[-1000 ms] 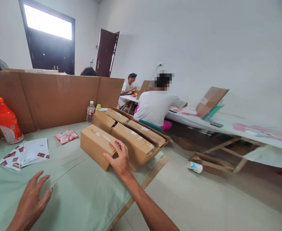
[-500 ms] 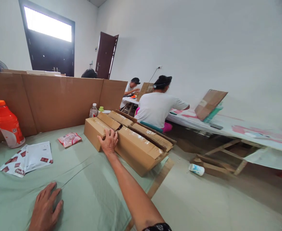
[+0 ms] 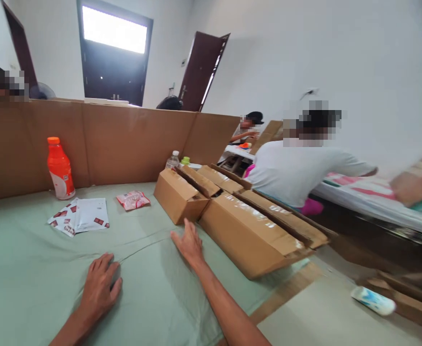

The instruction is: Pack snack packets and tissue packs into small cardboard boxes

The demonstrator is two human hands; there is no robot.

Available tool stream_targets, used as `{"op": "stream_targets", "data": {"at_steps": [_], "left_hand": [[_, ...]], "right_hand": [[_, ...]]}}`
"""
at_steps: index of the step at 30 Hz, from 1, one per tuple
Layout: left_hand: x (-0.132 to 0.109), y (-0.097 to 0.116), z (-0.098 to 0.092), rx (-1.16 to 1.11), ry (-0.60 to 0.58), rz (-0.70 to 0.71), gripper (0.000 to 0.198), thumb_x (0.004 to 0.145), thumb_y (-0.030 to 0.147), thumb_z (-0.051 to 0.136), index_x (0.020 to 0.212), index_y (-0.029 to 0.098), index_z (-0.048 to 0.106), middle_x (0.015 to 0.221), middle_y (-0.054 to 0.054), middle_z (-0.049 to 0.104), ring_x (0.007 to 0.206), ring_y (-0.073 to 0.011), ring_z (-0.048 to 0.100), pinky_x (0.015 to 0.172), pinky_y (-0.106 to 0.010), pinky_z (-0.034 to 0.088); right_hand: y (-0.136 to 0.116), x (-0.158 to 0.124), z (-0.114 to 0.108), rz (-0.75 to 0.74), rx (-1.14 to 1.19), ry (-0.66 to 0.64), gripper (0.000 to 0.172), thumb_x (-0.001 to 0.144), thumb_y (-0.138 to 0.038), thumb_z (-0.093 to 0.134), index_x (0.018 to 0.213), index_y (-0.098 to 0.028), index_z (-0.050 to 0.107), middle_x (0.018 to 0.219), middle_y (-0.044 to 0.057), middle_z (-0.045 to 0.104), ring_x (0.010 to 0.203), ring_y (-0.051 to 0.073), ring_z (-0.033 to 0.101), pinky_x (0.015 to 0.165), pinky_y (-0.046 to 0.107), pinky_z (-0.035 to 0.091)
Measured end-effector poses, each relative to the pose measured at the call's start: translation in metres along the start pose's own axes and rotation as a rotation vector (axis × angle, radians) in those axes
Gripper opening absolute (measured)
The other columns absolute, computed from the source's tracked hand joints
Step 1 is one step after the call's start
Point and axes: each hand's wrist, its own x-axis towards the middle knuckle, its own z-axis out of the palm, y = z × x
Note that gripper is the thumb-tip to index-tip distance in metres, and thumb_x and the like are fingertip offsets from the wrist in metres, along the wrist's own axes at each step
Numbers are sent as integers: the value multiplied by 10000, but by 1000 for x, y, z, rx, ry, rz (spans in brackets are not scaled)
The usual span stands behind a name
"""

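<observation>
My left hand (image 3: 102,283) rests on the pale green tablecloth (image 3: 142,307), fingers stretched forward, holding nothing. Just in front of the cardboard boxes is my right hand (image 3: 189,242), its fingers apart and nothing in them. A smaller cardboard box (image 3: 178,194) lies beyond its fingertips; whether they touch it I cannot tell. To the right sits a longer taped cardboard box (image 3: 249,233), with more cardboard behind it. Left of the boxes lie a pink packet (image 3: 133,200) and two white sachets (image 3: 91,215) with dark red squares. An orange bottle (image 3: 60,170) stands upright behind the sachets.
A cardboard partition (image 3: 142,139) runs along the table's back edge. A clear bottle (image 3: 172,160) and a green-capped container (image 3: 185,161) stand behind the boxes. A person in a white shirt (image 3: 290,168) sits at another table at right. A white-and-blue tub (image 3: 374,301) lies on the floor.
My view has swung left, so everything sits further right. My right hand has come off the top of the boxes and down towards me. My left hand stays on the cloth.
</observation>
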Motion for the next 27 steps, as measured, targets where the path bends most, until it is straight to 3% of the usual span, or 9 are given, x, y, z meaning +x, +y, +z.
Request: {"op": "stream_targets", "data": {"at_steps": [2, 4, 10, 17, 23, 27], "left_hand": [[-1, 5, -5, -3, -28, -14, 310, 879, 207, 581, 1153, 215, 726, 1341, -158, 695, 1252, -348, 644, 1039, -537, 550], [-1, 9, -10, -6, -53, -26, 318, 874, 197, 588, 1160, 213, 724, 1341, -159, 694, 1258, -349, 638, 1046, -542, 546], [-1, 18, -22, -8, -108, -38, 350, 844, 142, 609, 1171, 190, 727, 1347, -172, 689, 1253, -364, 640, 1045, -555, 550], [1, 23, -27, -38, -174, -63, 368, 828, 123, 639, 1186, 173, 711, 1376, -184, 668, 1279, -378, 622, 1069, -578, 534], [0, 29, -28, -57, -217, -109, 386, 808, 118, 651, 1185, 189, 690, 1400, -165, 650, 1307, -369, 599, 1101, -579, 514], [-2, 32, -27, -69, -249, -132, 404, 806, 134, 647, 1203, 208, 670, 1435, -144, 632, 1345, -356, 573, 1135, -575, 493]], "right_hand": [[-2, -19, 9, -85, -10, -107, 556, 920, -341, 562, 1431, -125, 596, 1508, 247, 552, 1408, 384, 513, 1132, 524, 403], [-9, -31, 16, -174, -14, -179, 473, 926, -319, 564, 1356, -151, 666, 1517, 212, 567, 1441, 359, 488, 1186, 509, 352], [-39, -27, 29, -317, 25, -248, 514, 910, -312, 604, 1392, -139, 651, 1563, 206, 525, 1441, 333, 493, 1178, 463, 381], [-93, 29, 58, -234, 118, -171, 661, 928, -442, 596, 1529, -180, 514, 1634, 180, 411, 1474, 336, 433, 1156, 450, 399], [-133, 89, 101, -23, 163, -157, 758, 937, -623, 528, 1561, -194, 491, 1416, 229, 556, 1269, 383, 594, 1041, 497, 458], [-142, 111, 129, -111, 196, -204, 639, 883, -543, 624, 1460, -269, 613, 1323, 152, 623, 1219, 347, 611, 1046, 475, 443]]}}
